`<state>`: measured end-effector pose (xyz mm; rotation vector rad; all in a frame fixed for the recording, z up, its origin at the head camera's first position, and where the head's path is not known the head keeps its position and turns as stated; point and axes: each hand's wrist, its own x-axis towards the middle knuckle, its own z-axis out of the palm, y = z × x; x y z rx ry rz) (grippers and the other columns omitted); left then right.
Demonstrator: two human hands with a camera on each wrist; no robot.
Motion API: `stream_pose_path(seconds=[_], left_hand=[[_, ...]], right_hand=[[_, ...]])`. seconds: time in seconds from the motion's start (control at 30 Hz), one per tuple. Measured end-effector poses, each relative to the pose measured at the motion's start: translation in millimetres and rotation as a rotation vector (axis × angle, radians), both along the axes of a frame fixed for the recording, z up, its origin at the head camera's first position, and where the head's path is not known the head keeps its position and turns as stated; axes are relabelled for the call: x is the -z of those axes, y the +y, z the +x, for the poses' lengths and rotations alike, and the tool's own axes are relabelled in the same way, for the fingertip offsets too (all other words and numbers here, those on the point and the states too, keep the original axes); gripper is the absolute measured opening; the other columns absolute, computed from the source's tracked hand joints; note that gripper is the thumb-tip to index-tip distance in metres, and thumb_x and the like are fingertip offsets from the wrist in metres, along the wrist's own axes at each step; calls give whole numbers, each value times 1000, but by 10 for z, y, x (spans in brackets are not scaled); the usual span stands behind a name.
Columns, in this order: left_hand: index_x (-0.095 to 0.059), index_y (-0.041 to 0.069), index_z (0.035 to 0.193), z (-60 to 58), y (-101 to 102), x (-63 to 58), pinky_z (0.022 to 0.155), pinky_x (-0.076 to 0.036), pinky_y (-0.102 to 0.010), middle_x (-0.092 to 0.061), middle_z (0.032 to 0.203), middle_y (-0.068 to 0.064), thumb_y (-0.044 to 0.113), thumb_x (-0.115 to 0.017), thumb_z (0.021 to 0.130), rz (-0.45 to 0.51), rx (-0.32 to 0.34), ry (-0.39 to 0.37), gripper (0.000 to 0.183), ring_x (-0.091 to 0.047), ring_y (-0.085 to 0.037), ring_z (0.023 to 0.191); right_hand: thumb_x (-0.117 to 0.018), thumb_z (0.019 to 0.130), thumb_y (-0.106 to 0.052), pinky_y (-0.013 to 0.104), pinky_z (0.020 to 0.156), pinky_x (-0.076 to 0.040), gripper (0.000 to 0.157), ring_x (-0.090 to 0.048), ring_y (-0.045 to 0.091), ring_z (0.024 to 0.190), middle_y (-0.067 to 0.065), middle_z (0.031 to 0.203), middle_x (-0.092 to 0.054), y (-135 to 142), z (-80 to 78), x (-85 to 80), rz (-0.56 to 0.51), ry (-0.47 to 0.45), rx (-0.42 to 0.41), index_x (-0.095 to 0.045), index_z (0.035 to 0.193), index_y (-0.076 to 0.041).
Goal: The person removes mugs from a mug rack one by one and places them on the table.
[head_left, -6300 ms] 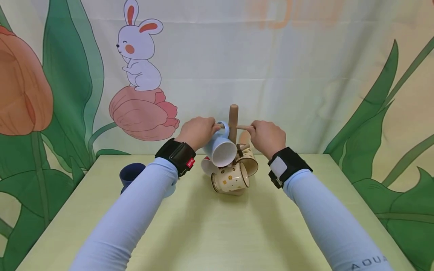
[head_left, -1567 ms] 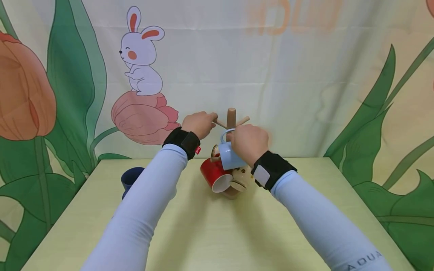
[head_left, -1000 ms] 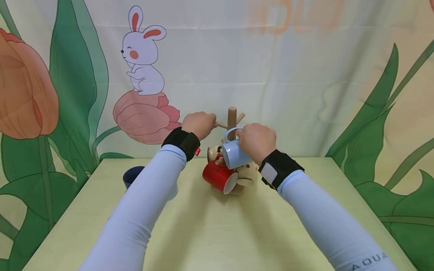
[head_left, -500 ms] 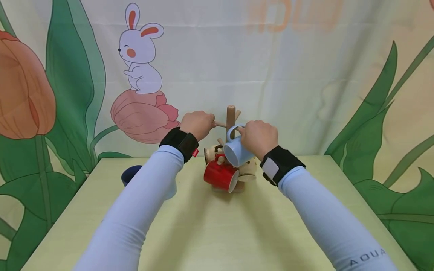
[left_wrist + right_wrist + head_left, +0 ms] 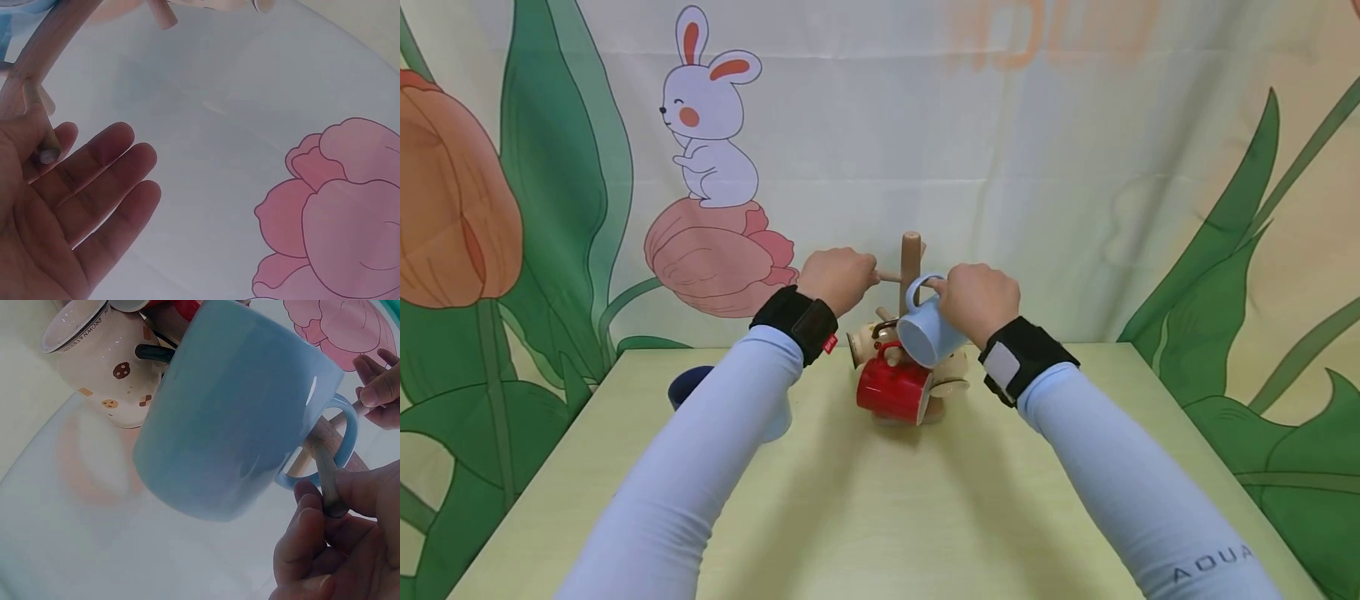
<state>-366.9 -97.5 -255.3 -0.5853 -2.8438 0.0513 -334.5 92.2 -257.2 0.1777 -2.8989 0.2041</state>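
A wooden mug tree point(image 5: 911, 260) stands near the back of the table, with several mugs on its pegs. My left hand point(image 5: 838, 280) pinches one upper peg point(image 5: 42, 131) between thumb and index finger, the other fingers extended. On the opposite side my right hand point(image 5: 979, 303) pinches the tip of another upper peg point(image 5: 326, 478). From that peg hangs a light blue mug point(image 5: 929, 333) by its handle, tilted, mouth facing down toward me. Below it a red mug point(image 5: 891, 390) hangs sideways at the front. Cream patterned mugs point(image 5: 103, 369) hang around it, partly hidden.
At the table's left stands a dark blue cup point(image 5: 688, 383), partly behind my left forearm. A light blue object point(image 5: 779, 422) peeks out beside that sleeve. A printed curtain point(image 5: 1060, 167) hangs just behind the table point(image 5: 880, 517).
The mug tree has turned: the light blue mug went from the left peg to the right one, and the red mug came to the front. Lately it has turned slightly further, both hands still pinching pegs.
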Motion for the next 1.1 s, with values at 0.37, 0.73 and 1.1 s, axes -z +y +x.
stream_pose_path(seconds=[0.37, 0.73, 1.1], left_hand=[[-70, 5, 117, 26, 20, 8, 75, -58, -36, -72, 92, -12, 24, -62, 100, -7, 3, -1, 27, -63, -24, 75], [-70, 5, 116, 52, 27, 31, 77, -58, -36, -71, 94, -12, 26, -64, 98, 11, 11, -5, 28, -64, -24, 77], [-69, 5, 115, 91, 42, 52, 75, -58, -37, -71, 92, -11, 26, -63, 99, 17, 3, -9, 28, -65, -24, 76]], right_hand=[[-49, 103, -41, 38, 59, -50, 43, -63, 28, 72, 11, 79, -66, 43, -35, 0, -10, -37, 9, -71, 95, -5], [-48, 104, -41, 40, 65, -53, 42, -64, 29, 78, 13, 86, -68, 62, -58, -5, -17, -72, 31, -71, 109, -6], [-47, 104, -41, 41, 65, -52, 42, -64, 29, 80, 13, 91, -69, 90, -113, 41, -40, -57, 37, -70, 113, -7]])
